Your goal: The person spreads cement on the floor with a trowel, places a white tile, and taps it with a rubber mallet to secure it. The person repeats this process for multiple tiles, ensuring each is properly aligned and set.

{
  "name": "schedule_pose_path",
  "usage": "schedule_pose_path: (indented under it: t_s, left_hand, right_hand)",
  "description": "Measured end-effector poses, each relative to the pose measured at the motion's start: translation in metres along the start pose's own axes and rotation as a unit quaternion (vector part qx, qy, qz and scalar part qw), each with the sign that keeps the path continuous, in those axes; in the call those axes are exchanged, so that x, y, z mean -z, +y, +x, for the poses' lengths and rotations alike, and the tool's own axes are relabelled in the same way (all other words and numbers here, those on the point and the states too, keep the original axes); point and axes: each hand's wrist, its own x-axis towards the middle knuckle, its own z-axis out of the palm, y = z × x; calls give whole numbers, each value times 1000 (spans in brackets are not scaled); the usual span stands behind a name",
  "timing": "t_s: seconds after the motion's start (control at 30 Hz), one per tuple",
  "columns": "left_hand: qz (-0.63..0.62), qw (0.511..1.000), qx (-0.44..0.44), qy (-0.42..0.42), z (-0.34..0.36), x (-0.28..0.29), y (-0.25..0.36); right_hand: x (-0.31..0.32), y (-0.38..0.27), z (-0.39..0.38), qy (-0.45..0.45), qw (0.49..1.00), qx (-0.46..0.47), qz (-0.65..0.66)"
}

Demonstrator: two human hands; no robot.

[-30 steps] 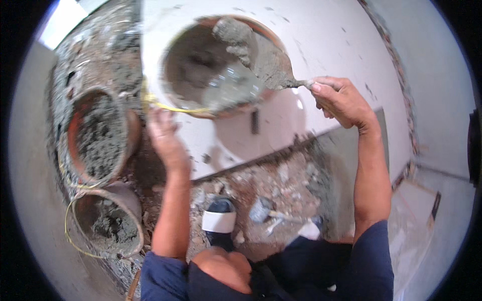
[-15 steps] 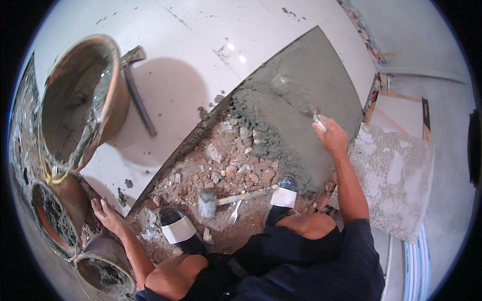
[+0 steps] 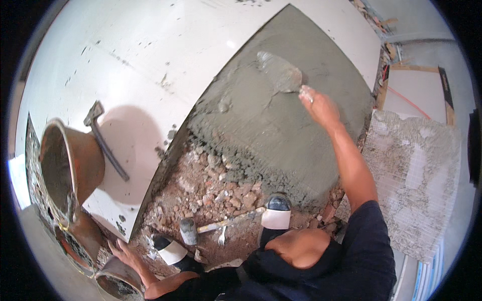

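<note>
mortar bed [image 3: 281,125] lies spread over the floor ahead of me, a grey wedge between the white tiles [image 3: 150,65] on my left and the rough rubble [image 3: 216,193] near my feet. my right hand [image 3: 317,105] is stretched out over it, its grip clenched on the handle of a trowel [image 3: 280,74] whose blade lies flat on the wet surface near the far end of the bed. my left hand [image 3: 125,253] is down low by my side, fingers spread and resting on the ground just beside a mortar-caked bucket [image 3: 114,283]; that grip is released and holds nothing.

as i judge it, the job is well along but not done. the far and middle parts of the bed look smoothed and fairly even. the near edge is ragged and crumbly where it meets the rubble, and a broad patch of broken brick and stones there has no mortar on it yet. so more mix has to be laid and levelled toward me.

a rust-coloured bucket [image 3: 70,163] stands tipped on the white tiles at my left, with a hammer [image 3: 103,138] lying near it. another hammer [image 3: 201,228] lies on the rubble between my shoes [image 3: 276,213]. a large tile with a grey, mortar-smeared face [image 3: 411,180] lies to my right.
</note>
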Motion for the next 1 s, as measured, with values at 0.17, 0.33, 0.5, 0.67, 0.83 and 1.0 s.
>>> schedule_pose_path:
  t_s: [0.17, 0.33, 0.5, 0.67, 0.83, 1.0]
  left_hand:
    - [94, 995, -18, 23, -14, 24, -9]
    - [116, 992, -46, -26, -25, 4, -9]
    - [125, 989, -58, -55, -23, -13, -7]
    - [130, 988, -56, -63, -24, -12, -9]
    - [132, 988, -46, -66, -27, -9, -12]
    - [137, 987, -48, -72, -26, -2, -14]
  right_hand:
    - [11, 115, 52, 32, 977, -193, 87]
    - [7, 222, -6, 33, 934, -295, 197]
    - [-10, 246, -90, 81, 847, -386, 355]
    - [-27, 214, -17, 191, 673, -434, 568]
    - [-14, 97, 137, 134, 759, -363, 523]
    - [20, 4, 188, 14, 962, -171, 215]
